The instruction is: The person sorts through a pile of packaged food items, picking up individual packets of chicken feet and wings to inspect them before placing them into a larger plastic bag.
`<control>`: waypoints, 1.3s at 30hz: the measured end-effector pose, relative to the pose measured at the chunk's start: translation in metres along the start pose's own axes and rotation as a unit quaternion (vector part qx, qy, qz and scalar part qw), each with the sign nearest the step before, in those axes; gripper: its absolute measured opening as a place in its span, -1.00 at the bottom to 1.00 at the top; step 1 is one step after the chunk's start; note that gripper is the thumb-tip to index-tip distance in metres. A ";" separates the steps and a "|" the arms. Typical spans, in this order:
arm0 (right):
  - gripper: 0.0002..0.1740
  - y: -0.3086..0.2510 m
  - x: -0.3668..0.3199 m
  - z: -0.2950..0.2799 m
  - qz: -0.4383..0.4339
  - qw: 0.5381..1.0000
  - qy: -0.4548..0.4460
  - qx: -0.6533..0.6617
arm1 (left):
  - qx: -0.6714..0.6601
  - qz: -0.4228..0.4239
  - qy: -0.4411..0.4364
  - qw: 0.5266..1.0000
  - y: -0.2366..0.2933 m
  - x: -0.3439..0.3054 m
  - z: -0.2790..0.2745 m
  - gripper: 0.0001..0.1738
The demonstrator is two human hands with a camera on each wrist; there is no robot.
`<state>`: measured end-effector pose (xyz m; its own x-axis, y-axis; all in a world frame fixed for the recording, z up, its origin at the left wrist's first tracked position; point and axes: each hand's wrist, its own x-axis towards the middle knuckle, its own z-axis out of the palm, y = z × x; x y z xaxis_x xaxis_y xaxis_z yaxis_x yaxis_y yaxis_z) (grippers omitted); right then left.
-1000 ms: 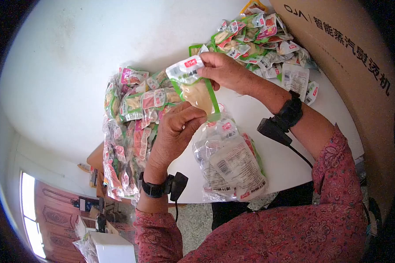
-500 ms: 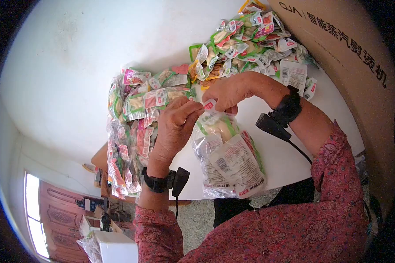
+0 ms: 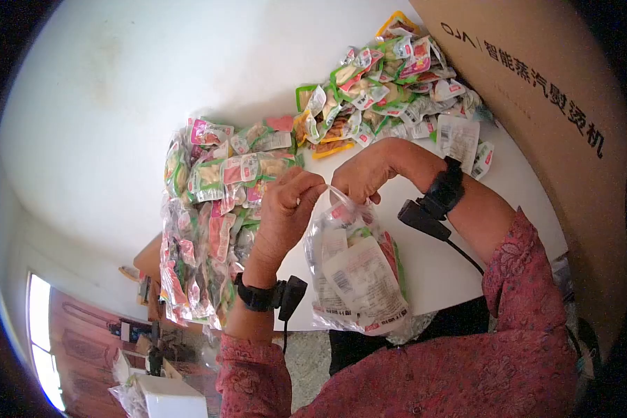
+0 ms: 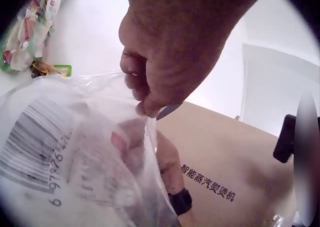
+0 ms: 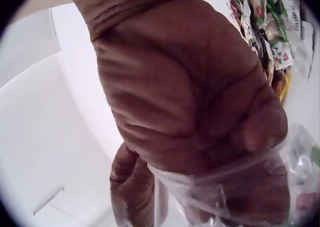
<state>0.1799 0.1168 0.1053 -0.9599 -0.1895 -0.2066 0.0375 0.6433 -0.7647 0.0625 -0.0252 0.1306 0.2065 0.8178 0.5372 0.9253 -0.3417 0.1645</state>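
My left hand (image 3: 284, 209) pinches the rim of a clear plastic bag (image 3: 318, 268) between thumb and fingers, drawing the film taut. In the left wrist view the same hand (image 4: 167, 57) grips the bag's edge above a packet with a barcode (image 4: 32, 142). White and green packets (image 3: 362, 275) fill the bag on the table. At its mouth, the fingers of my right hand (image 3: 369, 171) point down inside the film. The right wrist view shows that hand (image 5: 185, 97) with the film over its fingers; whether they hold a packet is hidden.
Filled clear bags of packets (image 3: 212, 216) lie on the left of the white table (image 3: 453, 279). A loose heap of packets (image 3: 397, 83) is at the back right. A large cardboard box (image 3: 529, 104) stands along the right side.
The green and white packet that my right hand held up has gone down into the bag's mouth, with the fingers following. My left hand stays on the rim.
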 end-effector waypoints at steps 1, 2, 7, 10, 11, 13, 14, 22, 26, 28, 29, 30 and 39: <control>-0.74 -0.001 -0.003 -0.001 0.005 0.998 0.044 0.044 | -0.002 0.001 0.005 1.000 -0.003 -0.003 0.002 -0.95; -0.70 0.002 -0.005 -0.008 0.044 0.994 0.096 0.032 | -0.046 -0.029 0.012 0.998 -0.007 -0.006 0.007 -0.94; -0.76 0.040 -0.016 -0.033 0.161 0.896 0.348 -0.223 | -0.198 -0.145 -0.028 0.969 -0.032 -0.018 0.020 -0.90; -0.81 0.056 -0.014 -0.032 0.221 0.858 0.398 -0.237 | -0.283 -0.195 -0.099 0.934 -0.047 -0.021 0.027 -0.83; -0.84 0.066 -0.008 -0.031 0.222 0.851 0.410 -0.240 | -0.335 -0.204 -0.109 0.913 -0.052 -0.023 0.031 -0.84; -0.83 0.079 0.003 -0.025 0.193 0.854 0.409 -0.257 | -0.392 -0.209 -0.119 0.888 -0.059 -0.023 0.038 -0.84; -0.83 0.084 0.007 -0.022 0.157 0.857 0.409 -0.272 | -0.409 -0.217 -0.135 0.876 -0.061 -0.023 0.042 -0.84; -0.79 0.090 0.019 -0.010 0.139 0.798 0.445 -0.383 | -0.534 -0.260 -0.165 0.787 -0.079 -0.034 0.068 -0.80; -0.80 0.088 0.028 -0.005 0.098 0.727 0.491 -0.471 | -0.607 -0.314 -0.124 0.719 -0.081 -0.041 0.083 -0.77; -0.78 0.087 0.032 -0.007 0.101 0.711 0.508 -0.476 | -0.637 -0.308 -0.111 0.698 -0.085 -0.042 0.087 -0.72; -0.76 0.086 0.033 -0.007 0.105 0.693 0.531 -0.475 | -0.640 -0.307 -0.107 0.696 -0.086 -0.042 0.087 -0.72; -0.76 0.086 0.033 -0.007 0.104 0.694 0.528 -0.478 | -0.632 -0.306 -0.111 0.703 -0.085 -0.042 0.085 -0.71; -0.78 0.095 0.034 0.003 0.162 0.784 0.394 -0.451 | -0.656 -0.296 -0.072 0.690 -0.086 -0.044 0.095 -0.81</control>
<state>0.1518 0.1696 0.0242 -0.8271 0.3810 0.4131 0.4444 0.8934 0.0659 0.0037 0.0121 0.0139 0.0330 0.9993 -0.0185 -0.2046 0.0249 0.9785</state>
